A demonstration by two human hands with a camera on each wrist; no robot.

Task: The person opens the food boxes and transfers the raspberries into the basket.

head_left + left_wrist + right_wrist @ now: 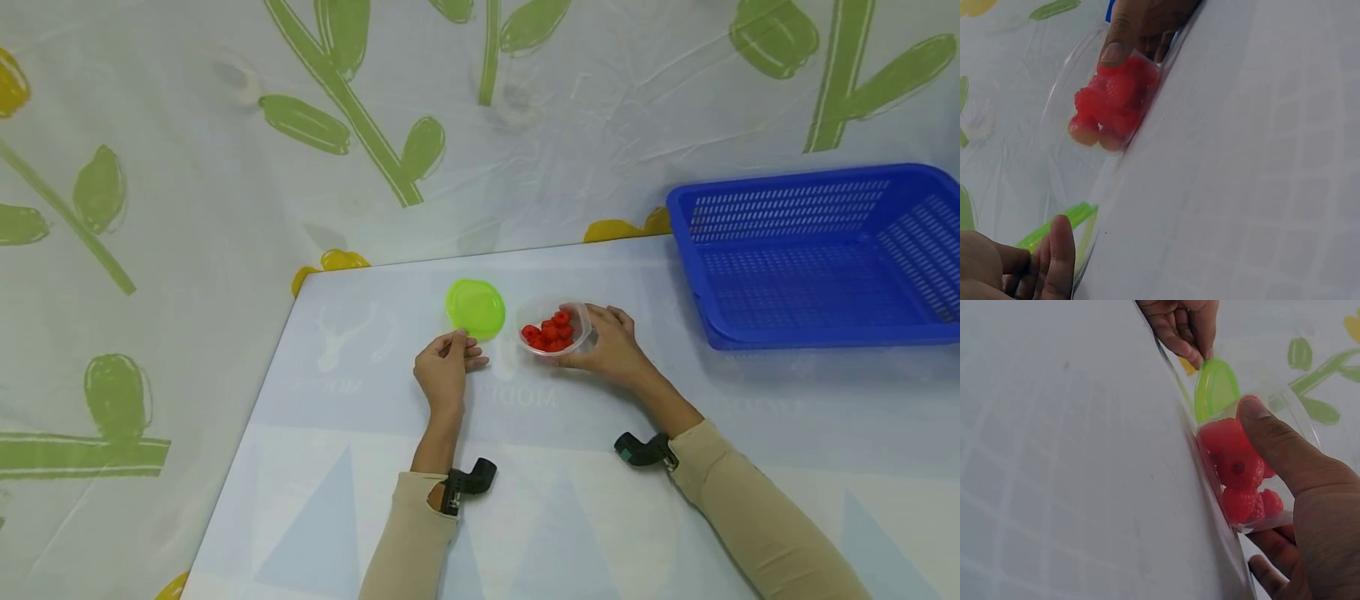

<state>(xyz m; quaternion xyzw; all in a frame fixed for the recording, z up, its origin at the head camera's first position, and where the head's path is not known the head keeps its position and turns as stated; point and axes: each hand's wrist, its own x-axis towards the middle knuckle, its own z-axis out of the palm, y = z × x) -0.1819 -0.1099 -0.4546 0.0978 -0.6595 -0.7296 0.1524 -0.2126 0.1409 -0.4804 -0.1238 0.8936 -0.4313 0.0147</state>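
A clear plastic container with several red raspberries inside stands on the table, tilted slightly toward the head camera. My right hand grips it from the right side, thumb along the near wall in the right wrist view. To its left is a round bright green lid. Its near edge is pinched between thumb and fingers of my left hand. In the right wrist view the green lid stands at a slant, apart from the container's rim in the head view.
A large blue plastic basket sits on the table at the back right. Behind the table hangs a pale sheet printed with green leaves and yellow shapes. Each wrist carries a small black camera.
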